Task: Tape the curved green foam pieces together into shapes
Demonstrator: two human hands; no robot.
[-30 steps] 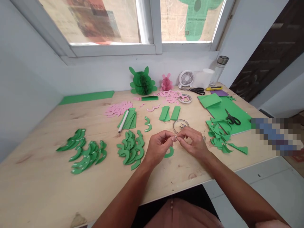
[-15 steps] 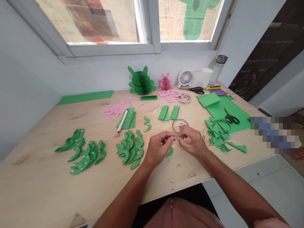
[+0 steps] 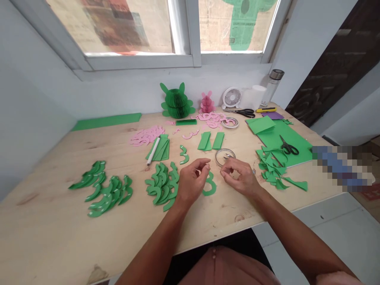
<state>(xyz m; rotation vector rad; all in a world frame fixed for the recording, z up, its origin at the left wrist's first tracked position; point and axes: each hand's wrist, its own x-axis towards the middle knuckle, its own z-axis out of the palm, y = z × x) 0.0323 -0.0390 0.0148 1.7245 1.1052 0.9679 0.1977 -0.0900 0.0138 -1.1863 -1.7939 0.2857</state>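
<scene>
My left hand hovers over the table, thumb and index fingertips slightly apart, with nothing visible between them. Thumb and index finger of my right hand are pinched together; whatever they hold, if anything, is too small to make out. Between the hands a wavy green paper cutout lies on the wood, partly covered by my left hand. Just beyond the right fingers is a tape roll with a small pointed metal tool inside its ring. Left of my left hand is a pile of green cutouts.
More green cutouts with white strips lie at left. Green scraps and black scissors are at right. Behind are folded green papers, a white marker, pink cutouts, a green paper figure and a fan.
My hands, fingertips together before, have parted. The left moved a little to the left and its thumb and index finger opened, showing more of the green cutout. The right hardly moved.
</scene>
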